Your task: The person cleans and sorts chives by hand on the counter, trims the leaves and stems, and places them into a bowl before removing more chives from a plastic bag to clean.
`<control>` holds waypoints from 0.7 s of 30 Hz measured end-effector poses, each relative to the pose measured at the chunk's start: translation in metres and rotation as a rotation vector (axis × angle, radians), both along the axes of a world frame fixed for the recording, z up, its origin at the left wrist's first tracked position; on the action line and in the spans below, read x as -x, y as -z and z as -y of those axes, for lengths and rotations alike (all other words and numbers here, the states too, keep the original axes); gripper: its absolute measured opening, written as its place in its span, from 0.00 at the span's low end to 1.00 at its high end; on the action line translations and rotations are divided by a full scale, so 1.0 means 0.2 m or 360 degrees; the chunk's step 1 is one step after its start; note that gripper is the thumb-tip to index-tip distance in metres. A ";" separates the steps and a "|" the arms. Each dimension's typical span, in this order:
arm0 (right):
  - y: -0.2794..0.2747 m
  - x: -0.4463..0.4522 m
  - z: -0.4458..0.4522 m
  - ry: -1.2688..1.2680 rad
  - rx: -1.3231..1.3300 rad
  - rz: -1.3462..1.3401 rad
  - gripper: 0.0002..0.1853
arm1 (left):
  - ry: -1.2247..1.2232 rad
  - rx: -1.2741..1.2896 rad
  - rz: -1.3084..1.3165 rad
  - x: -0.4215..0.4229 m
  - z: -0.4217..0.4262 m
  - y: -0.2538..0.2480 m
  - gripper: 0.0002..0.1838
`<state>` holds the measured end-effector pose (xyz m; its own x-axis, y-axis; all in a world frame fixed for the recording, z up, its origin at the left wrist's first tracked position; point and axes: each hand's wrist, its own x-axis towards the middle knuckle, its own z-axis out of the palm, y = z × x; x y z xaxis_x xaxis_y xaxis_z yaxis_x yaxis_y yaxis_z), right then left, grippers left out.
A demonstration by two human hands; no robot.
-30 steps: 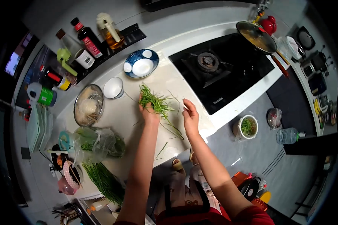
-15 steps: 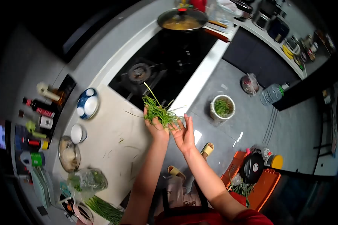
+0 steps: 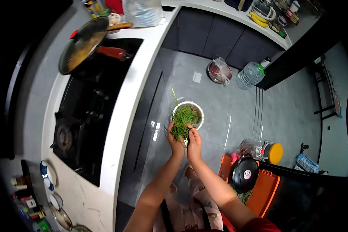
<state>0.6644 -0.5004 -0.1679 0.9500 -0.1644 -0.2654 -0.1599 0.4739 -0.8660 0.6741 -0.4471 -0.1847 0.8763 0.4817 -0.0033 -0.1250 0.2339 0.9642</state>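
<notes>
My left hand (image 3: pixel 176 141) is closed around one side of a loose bunch of green stalks (image 3: pixel 181 127), with one long pale stalk poking up. On the bunch's other side, my right hand (image 3: pixel 194 143) presses in with its fingers bent. Both hands and the greens are held over the near edge of a white bin (image 3: pixel 200 116) on the floor. Green scraps show inside the bin, and the bunch partly hides it.
At the left are the black stove (image 3: pixel 89 112), a lidded pan (image 3: pixel 83 48) and the counter (image 3: pixel 85 197) with scattered bits. Farther off stand a bagged bowl (image 3: pixel 219 71) and a water jug (image 3: pixel 250 75). An orange crate (image 3: pixel 265 189) lies at right.
The view has turned right, away from the counter. Both hands have carried the greens from above the counter to the floor bin, and my right hand has closed in on the bunch.
</notes>
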 end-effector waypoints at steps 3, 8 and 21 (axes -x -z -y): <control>0.27 -0.23 0.10 -0.0013 0.0423 0.0180 0.14 | 0.0125 0.0022 -0.0029 -0.25 0.09 0.28 0.26; 0.94 -0.53 0.20 0.0087 0.0980 0.0432 0.16 | 0.0348 -0.0298 -0.0080 -0.54 0.16 0.94 0.27; 2.00 -0.60 0.40 -0.0643 0.2396 -0.0004 0.28 | 0.1117 -0.1931 -0.1183 -0.65 0.05 2.01 0.43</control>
